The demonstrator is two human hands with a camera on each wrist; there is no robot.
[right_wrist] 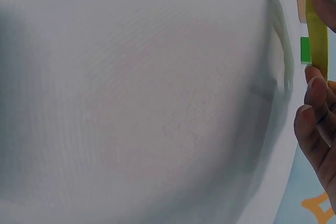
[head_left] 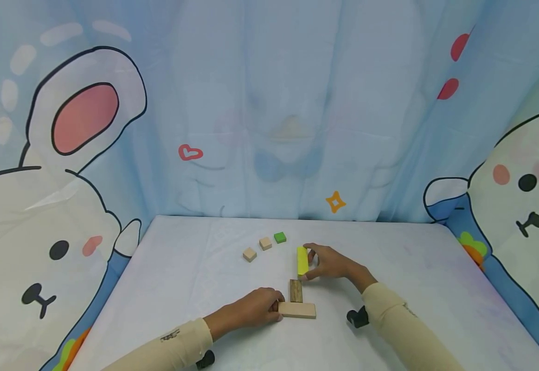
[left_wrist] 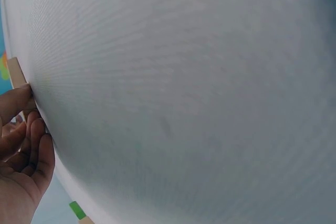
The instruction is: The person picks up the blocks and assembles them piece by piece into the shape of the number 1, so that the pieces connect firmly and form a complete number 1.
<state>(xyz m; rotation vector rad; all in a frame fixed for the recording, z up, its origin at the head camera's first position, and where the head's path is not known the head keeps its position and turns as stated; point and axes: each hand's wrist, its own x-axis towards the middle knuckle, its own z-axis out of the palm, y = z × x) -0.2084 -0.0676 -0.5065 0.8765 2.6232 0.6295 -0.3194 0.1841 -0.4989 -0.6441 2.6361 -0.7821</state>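
My right hand [head_left: 332, 264] pinches a yellow block [head_left: 302, 260] by its two ends, thumb at the near end and fingers at the far end. The same yellow block [right_wrist: 317, 35] shows in the right wrist view between thumb and fingers of the right hand [right_wrist: 320, 119]. Just nearer than it, a dark brown block [head_left: 296, 290] meets the long side of a pale wooden block [head_left: 297, 310]. My left hand [head_left: 255, 307] holds the left end of that pale block; in the left wrist view the left hand [left_wrist: 26, 150] has thumb and fingers at the pale block [left_wrist: 17, 72].
Two small pale cubes [head_left: 249, 254] [head_left: 265, 243] and a green block [head_left: 280, 237] lie in a slanting row behind and left of the yellow block. A white cloth [head_left: 195, 268] covers the table, with a printed curtain [head_left: 274, 103] behind it.
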